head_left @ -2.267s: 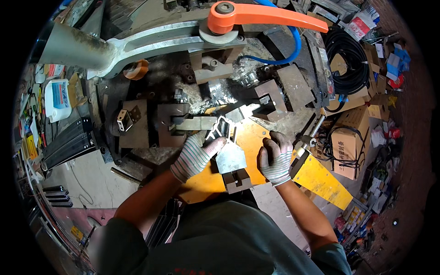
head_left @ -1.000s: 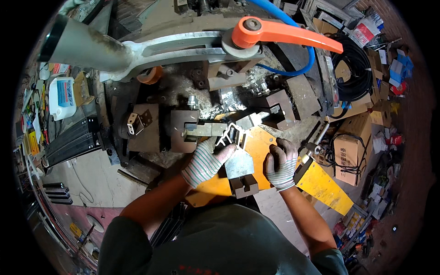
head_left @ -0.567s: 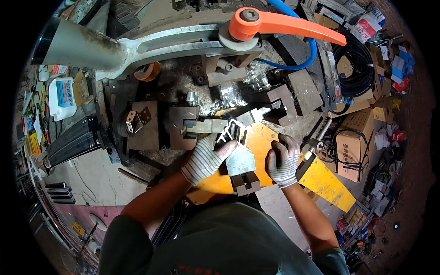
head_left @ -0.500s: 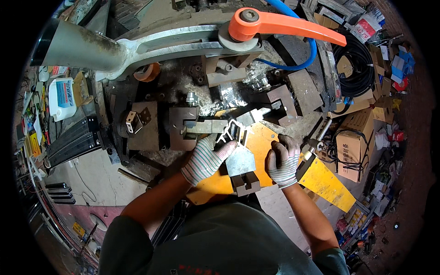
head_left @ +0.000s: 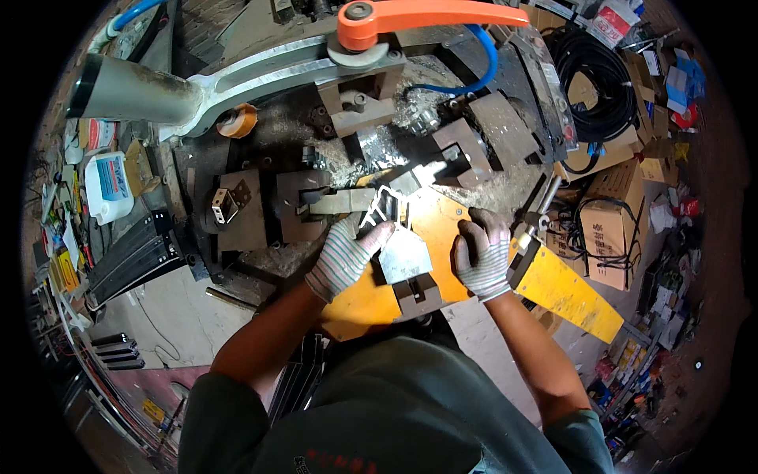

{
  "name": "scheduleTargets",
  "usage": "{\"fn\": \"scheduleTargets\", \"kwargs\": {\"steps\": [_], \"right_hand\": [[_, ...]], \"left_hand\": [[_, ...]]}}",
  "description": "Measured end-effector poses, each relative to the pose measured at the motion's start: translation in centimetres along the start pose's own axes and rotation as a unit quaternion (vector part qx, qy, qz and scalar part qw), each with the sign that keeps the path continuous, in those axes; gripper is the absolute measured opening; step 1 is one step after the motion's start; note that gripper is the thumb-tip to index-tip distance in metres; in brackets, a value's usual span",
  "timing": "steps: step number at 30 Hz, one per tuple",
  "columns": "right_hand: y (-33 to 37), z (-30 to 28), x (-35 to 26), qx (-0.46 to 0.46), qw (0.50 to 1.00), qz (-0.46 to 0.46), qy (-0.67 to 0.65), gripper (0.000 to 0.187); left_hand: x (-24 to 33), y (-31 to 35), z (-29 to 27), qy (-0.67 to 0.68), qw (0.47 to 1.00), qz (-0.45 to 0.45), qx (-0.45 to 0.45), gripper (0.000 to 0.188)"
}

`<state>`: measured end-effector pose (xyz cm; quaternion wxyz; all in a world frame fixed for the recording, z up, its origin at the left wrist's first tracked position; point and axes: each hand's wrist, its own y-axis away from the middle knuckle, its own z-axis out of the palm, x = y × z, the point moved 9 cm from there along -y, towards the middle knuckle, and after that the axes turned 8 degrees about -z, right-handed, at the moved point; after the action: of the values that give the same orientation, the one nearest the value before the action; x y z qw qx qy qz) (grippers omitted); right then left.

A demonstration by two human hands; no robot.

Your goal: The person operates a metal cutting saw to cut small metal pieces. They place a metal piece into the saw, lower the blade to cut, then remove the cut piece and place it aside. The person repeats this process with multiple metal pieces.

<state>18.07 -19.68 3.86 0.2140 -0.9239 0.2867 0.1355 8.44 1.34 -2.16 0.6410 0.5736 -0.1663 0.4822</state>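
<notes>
My left hand [head_left: 346,257], in a striped white glove, has its thumb and fingers closed on a pale metal profile [head_left: 379,207] with an angular, hollow cross-section. The profile stands at the tip of a pointed grey metal plate [head_left: 406,257], between a left clamp bar [head_left: 341,202] and a right one [head_left: 418,178]. Whether it touches either bar I cannot tell. My right hand [head_left: 483,259], gloved too, rests on the yellow machine plate [head_left: 442,225] with fingers apart and slightly bent, holding nothing.
Over the machine hangs an orange lever [head_left: 442,13] on a metal arm [head_left: 268,75]. A dark slotted block [head_left: 418,296] sits in front of the pointed plate. Cardboard boxes [head_left: 612,237] and a coiled black hose [head_left: 592,87] lie at right. A white jug [head_left: 109,188] stands at left.
The view has shifted, so the machine and lever appear further left and higher. My left hand keeps its grip on the profile. The right hand stays on the yellow plate.
</notes>
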Motion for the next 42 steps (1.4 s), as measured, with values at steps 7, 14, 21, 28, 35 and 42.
{"fn": "scheduleTargets", "kwargs": {"steps": [7,14,21,28,35,42], "right_hand": [[0.3,-0.4,0.1,0.02,1.0,0.006,-0.017,0.032],[0.7,-0.7,0.1,0.043,0.999,-0.001,-0.028,0.032],[1.2,-1.0,0.0,0.061,0.998,-0.008,-0.029,0.032],[1.4,-1.0,0.5,0.065,0.997,0.0,-0.033,0.03],[1.5,-1.1,0.4,0.065,0.997,0.0,-0.041,0.03],[1.4,-1.2,0.1,0.069,0.997,-0.002,-0.044,0.029]], "left_hand": [[-0.8,-0.5,-0.3,0.026,0.999,-0.029,0.006,0.029],[-1.8,-0.1,-0.8,0.031,0.997,-0.047,0.055,0.039],[-3.1,0.8,-1.9,0.095,0.983,-0.097,0.123,0.049],[-3.6,0.4,-2.1,0.157,0.97,-0.089,0.165,0.034],[-3.1,-0.1,-1.8,0.164,0.978,-0.021,0.127,0.029],[-3.2,0.1,-1.9,0.182,0.975,-0.032,0.12,0.035]]}}
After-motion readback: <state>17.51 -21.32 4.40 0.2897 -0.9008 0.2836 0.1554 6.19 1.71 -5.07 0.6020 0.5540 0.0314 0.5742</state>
